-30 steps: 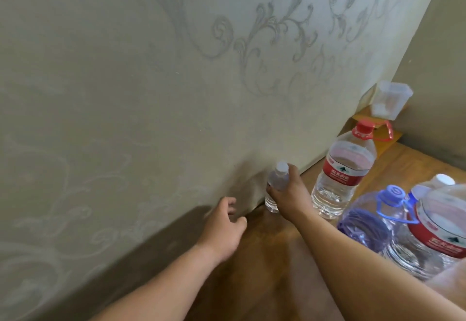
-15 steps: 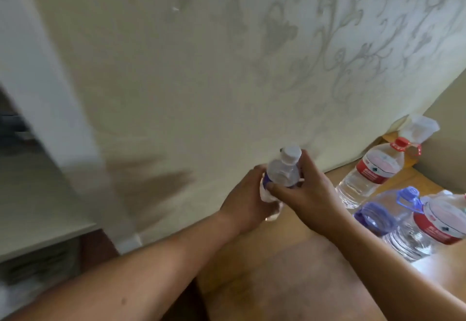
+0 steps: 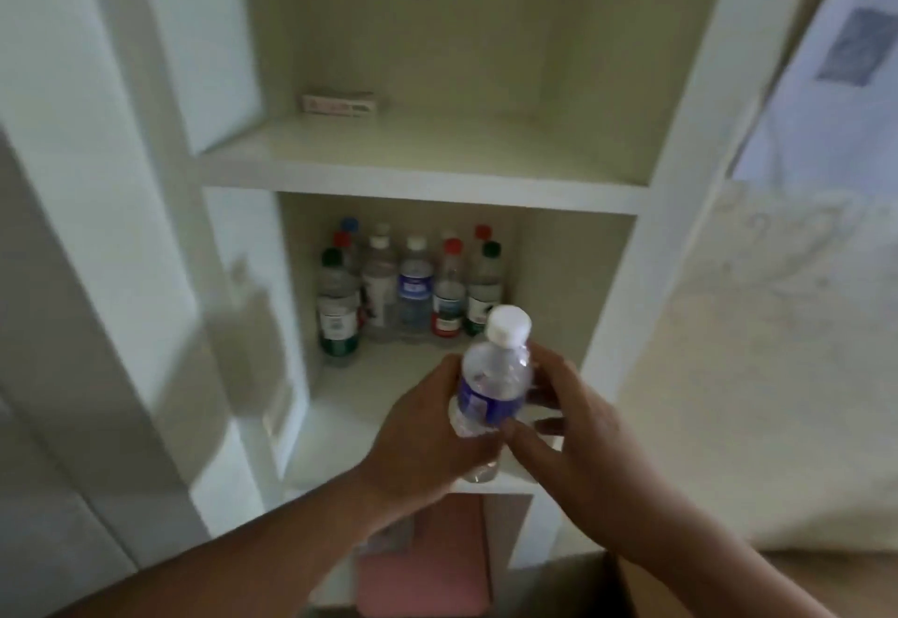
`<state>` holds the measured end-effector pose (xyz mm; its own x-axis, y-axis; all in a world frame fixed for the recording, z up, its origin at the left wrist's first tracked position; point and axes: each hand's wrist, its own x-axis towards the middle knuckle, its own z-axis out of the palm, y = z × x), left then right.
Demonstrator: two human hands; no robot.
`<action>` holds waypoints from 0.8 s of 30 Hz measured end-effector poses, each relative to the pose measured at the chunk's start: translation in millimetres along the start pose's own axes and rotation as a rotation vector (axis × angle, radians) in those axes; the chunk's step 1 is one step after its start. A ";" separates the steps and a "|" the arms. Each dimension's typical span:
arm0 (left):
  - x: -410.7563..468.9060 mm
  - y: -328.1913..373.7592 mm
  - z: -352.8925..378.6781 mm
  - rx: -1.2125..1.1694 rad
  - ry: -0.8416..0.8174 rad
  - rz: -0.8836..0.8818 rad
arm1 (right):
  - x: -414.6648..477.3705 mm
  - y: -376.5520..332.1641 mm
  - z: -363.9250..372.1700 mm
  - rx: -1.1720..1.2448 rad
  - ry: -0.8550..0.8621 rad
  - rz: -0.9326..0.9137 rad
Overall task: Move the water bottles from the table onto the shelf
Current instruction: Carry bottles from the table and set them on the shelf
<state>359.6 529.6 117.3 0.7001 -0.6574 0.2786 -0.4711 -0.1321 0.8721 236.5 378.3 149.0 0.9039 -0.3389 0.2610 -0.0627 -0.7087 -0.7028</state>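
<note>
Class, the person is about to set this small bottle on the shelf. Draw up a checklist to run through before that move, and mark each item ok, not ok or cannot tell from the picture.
1. Grip: the left hand holds the small bottle round its lower body. Ok.
2. Support: the right hand holds the bottle's other side. Ok.
3. Cap: white, seated on the neck. Ok.
4. Landing spot: the lower shelf has bare board in front of the stored bottles. Ok.
5. Path: nothing between the bottle and that bare board. Ok.
6. Water level in the bottle: cannot tell.
</note>
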 end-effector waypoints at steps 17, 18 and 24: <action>112.3 -165.4 -33.4 0.141 0.382 -0.348 | 173.2 91.0 223.0 -0.038 -0.234 0.227; 115.1 -167.8 -33.7 0.201 0.425 -0.334 | 181.0 95.0 231.2 0.058 -0.205 0.220; 111.4 -178.9 -27.3 0.145 0.495 -0.348 | 213.1 76.4 244.9 0.175 -0.079 0.329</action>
<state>536.5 500.3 3.3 0.9751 -0.1406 0.1715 -0.2143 -0.3994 0.8914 528.0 403.4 -11.1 0.8775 -0.4775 -0.0444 -0.2883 -0.4512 -0.8446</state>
